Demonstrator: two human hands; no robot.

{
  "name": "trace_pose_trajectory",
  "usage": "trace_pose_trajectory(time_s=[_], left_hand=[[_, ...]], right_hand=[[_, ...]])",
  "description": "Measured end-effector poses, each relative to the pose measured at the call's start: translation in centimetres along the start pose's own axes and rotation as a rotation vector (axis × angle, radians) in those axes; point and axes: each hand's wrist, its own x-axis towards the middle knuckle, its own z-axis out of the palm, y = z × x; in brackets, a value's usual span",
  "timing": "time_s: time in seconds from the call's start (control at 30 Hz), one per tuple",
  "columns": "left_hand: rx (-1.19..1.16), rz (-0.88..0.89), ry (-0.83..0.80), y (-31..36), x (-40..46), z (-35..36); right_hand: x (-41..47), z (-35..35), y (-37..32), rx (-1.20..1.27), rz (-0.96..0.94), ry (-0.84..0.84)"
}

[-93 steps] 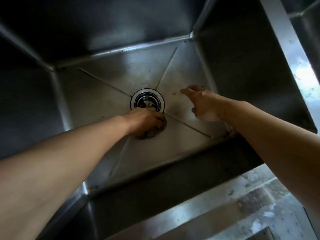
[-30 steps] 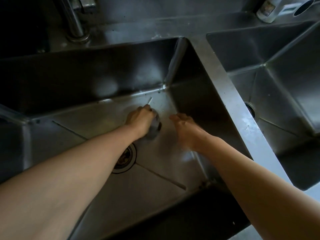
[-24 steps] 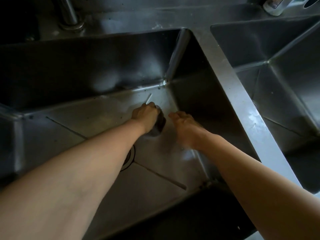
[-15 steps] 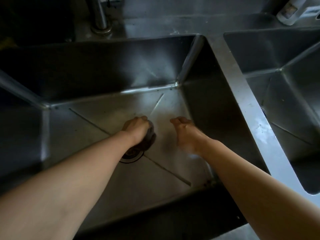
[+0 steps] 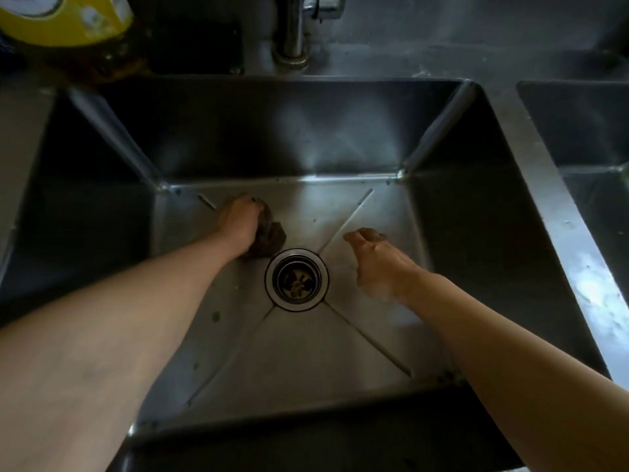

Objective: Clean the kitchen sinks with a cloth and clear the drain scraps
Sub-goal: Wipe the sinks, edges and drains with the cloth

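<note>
A bunched brown cloth (image 5: 270, 235) lies pressed against the floor of a stainless steel sink basin (image 5: 452, 233), just up and left of the round drain (image 5: 296, 279) and almost touching its bright metal rim. The person's left hand (image 5: 240, 219) is curled over the cloth, gripping it from above, with the bare forearm reaching in from the lower left. Inside the drain, a dark strainer holds some yellowish-brown scraps (image 5: 297, 281), too murky to identify. The right hand (image 5: 376, 260) hovers on the other side of the drain, to its right, holding nothing, its fingers loosely bent and pointing toward the back of the basin; whether it touches the steel cannot be told. Four pressed creases run from the drain out toward the basin's corners, and a few small dark specks dot the floor on the left. Behind the basin, the base of a chrome faucet (image 5: 291, 32) rises from the steel bench (image 5: 442, 59). A yellow-labelled bottle (image 5: 68, 25) stands at the far left corner. To the right, past a shiny dividing ledge, a second sink basin (image 5: 585, 131) is partly in view.
</note>
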Motion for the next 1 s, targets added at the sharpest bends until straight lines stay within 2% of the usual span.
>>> trace_pose_trajectory(time_s=[0.07,0.2,0.33,0.53,0.63,0.7,0.8,0.9,1.0], left_hand=[[0.030,-0.002,0.043,-0.2,1.1,0.5],[0.020,0.059,0.028,-0.2,1.8,1.5],[-0.013,0.203,-0.112,0.2,-0.8,2.6],[-0.014,0.243,-0.264,0.1,-3.0,2.6],[-0.012,0.310,-0.273,-0.9,-3.9,1.5],[-0.057,0.262,-0.209,-2.1,-4.5,0.5],[-0.063,0.102,-0.080,-4.2,-5.1,-1.2],[0.046,-0.072,-0.069,-7.6,-5.8,-2.1],[0.121,-0.138,-0.114,-9.4,-6.9,-1.7]], right_hand=[[0.8,0.5,-0.3,-0.010,-0.001,-0.006],[1.7,0.9,-0.4,-0.019,0.010,0.004],[1.3,1.2,-0.9,-0.003,0.030,0.003],[-0.2,1.7,-2.5,-0.002,0.012,-0.007],[-0.5,1.8,-2.7,-0.002,-0.002,0.012],[-0.5,1.9,-2.9,-0.005,-0.014,0.015],[-0.3,2.0,-3.2,-0.012,-0.028,0.008],[0.3,2.4,-3.6,-0.018,-0.044,0.005],[1.1,2.9,-3.7,-0.021,-0.056,-0.010]])
